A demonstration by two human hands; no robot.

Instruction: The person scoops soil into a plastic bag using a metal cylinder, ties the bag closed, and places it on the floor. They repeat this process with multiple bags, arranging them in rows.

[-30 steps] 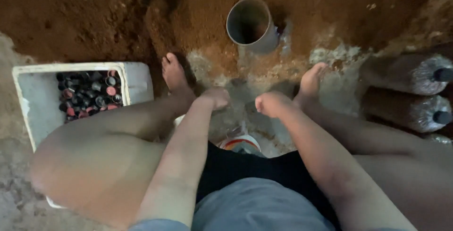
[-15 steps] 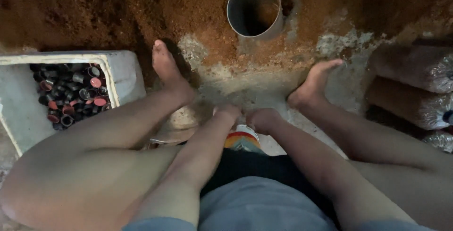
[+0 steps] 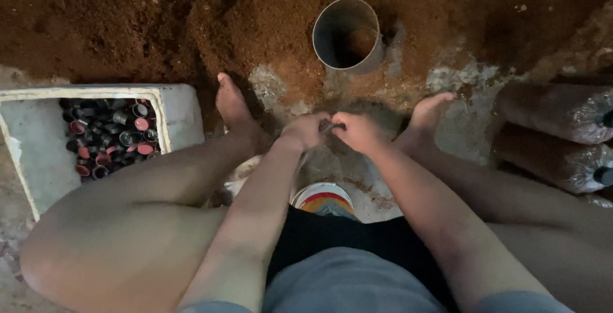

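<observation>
Both hands meet low between the person's bare feet, each grip pinched tight on the same small thing: the left hand (image 3: pixel 305 131) and the right hand (image 3: pixel 359 131) close on what looks like the gathered neck of a thin clear plastic bag (image 3: pixel 327 126), though it is too small and shadowed to be sure. It sits just above the pale concrete floor (image 3: pixel 460 128), between the two hands. To do this well, I would judge that the fingertips should stay close together so the neck does not slip, with the pull kept even on both sides.

Both forearms run forward from the body and converge, wrists slightly bent inward, knuckles up. Just below the hands, near the lap, stands a white round plastic tub (image 3: pixel 320 193). Beyond the hands a grey open-ended metal cylinder (image 3: pixel 348 34) lies in reddish-brown loose sawdust (image 3: pixel 159 25). To the left is a white foam box (image 3: pixel 179 112) holding small red and black plastic caps (image 3: pixel 108 135); to the right lie packed brown cylindrical bags in clear plastic (image 3: pixel 562 112).
</observation>
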